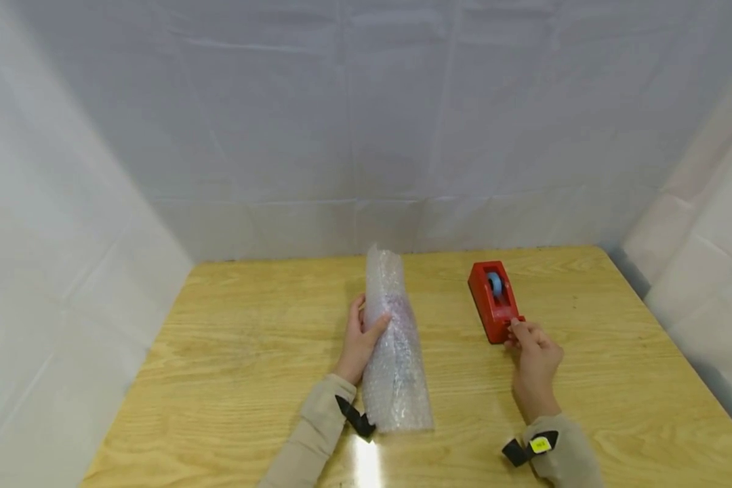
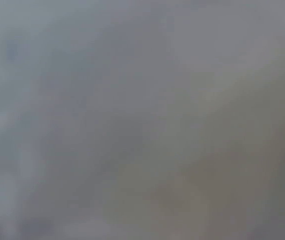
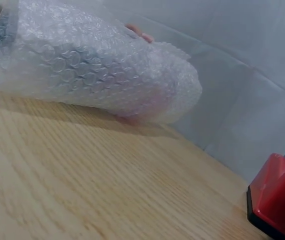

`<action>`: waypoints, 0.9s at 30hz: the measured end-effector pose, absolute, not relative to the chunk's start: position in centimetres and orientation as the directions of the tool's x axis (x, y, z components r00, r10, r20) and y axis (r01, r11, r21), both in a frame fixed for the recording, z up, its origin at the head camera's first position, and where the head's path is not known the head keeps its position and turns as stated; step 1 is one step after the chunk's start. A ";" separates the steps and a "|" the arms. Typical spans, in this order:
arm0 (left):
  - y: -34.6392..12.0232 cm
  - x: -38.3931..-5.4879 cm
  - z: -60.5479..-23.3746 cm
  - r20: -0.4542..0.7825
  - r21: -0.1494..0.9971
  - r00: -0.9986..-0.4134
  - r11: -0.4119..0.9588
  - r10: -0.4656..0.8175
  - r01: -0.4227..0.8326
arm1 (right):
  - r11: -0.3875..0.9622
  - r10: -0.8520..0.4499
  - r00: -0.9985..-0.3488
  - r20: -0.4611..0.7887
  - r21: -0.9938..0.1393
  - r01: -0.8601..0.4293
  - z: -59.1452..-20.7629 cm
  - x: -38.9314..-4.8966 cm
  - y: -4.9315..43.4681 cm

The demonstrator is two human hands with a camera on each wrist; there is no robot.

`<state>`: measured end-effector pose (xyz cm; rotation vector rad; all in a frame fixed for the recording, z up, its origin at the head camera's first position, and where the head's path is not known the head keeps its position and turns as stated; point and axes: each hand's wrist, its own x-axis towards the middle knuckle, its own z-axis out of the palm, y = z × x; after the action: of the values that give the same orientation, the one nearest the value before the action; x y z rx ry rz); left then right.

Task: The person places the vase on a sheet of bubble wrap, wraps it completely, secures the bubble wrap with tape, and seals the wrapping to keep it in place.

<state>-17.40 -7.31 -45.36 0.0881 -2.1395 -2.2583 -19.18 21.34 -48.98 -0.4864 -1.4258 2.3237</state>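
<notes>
A roll of bubble wrap (image 1: pixel 395 366) lies over the middle of the table, with something purplish showing through its layers. My left hand (image 1: pixel 360 339) grips it from the left side, thumb on top and fingers behind. In the right wrist view the bubble wrap (image 3: pixel 87 65) spans the upper left, with left fingertips just above it. My right hand (image 1: pixel 535 356) pinches with thumb and forefinger at the cutter end of a red tape dispenser (image 1: pixel 486 305), where the tape's free end comes off. A blue-cored tape roll (image 1: pixel 495 283) sits in the dispenser. The left wrist view is only blur.
The wooden table (image 1: pixel 244 352) has its far edge against a hanging white sheet (image 1: pixel 280 135). More sheeting rises at the left and right sides. Both forearms wear beige sleeves (image 1: pixel 311 434) with black wrist straps.
</notes>
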 end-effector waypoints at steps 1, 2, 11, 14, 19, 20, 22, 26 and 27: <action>-7.3 -17.4 -45.4 -0.021 0.998 -0.998 -0.054 -0.061 -0.017 | -0.414 0.479 -0.872 -0.098 -0.902 -0.126 -49.0 -19.1 21.3; -7.3 -17.4 -45.4 -0.018 0.998 -0.998 -0.055 -0.060 -0.015 | -0.408 0.479 -0.873 -0.095 -0.904 -0.126 -49.1 -19.1 21.3; -7.2 -17.3 -45.4 -0.007 0.998 -0.998 -0.059 -0.062 -0.003 | -0.365 0.480 -0.872 -0.096 -0.926 -0.099 -49.5 -19.0 21.1; -7.3 -17.5 -45.9 -0.006 0.998 -0.998 -0.059 -0.068 -0.002 | -0.356 0.467 -0.878 -0.103 -0.931 -0.080 -49.5 -19.0 21.2; -7.5 -18.4 -48.1 -0.011 0.998 -0.997 -0.063 -0.079 -0.006 | -0.339 0.458 -0.886 -0.073 -0.936 -0.098 -49.8 -19.1 21.3; -7.5 -18.5 -48.3 -0.012 0.998 -0.997 -0.065 -0.081 -0.007 | -0.332 0.456 -0.888 -0.054 -0.936 -0.113 -49.9 -19.1 21.2; -7.4 -18.1 -47.4 -0.014 0.998 -0.997 -0.068 -0.079 -0.009 | -0.322 0.457 -0.889 -0.007 -0.933 -0.158 -50.1 -19.2 21.2; -7.3 -17.5 -45.6 -0.013 0.999 -0.997 -0.047 -0.072 -0.010 | -0.293 0.455 -0.886 0.090 -0.924 -0.244 -50.3 -19.4 21.0; -7.2 -17.5 -45.4 -0.011 0.999 -0.997 -0.044 -0.072 -0.007 | -0.288 0.455 -0.884 0.105 -0.922 -0.258 -50.4 -19.5 21.0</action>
<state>-17.46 -7.23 -45.36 0.0886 -2.1407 -2.2365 -19.50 20.99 -50.37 -0.2460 -1.5276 2.2020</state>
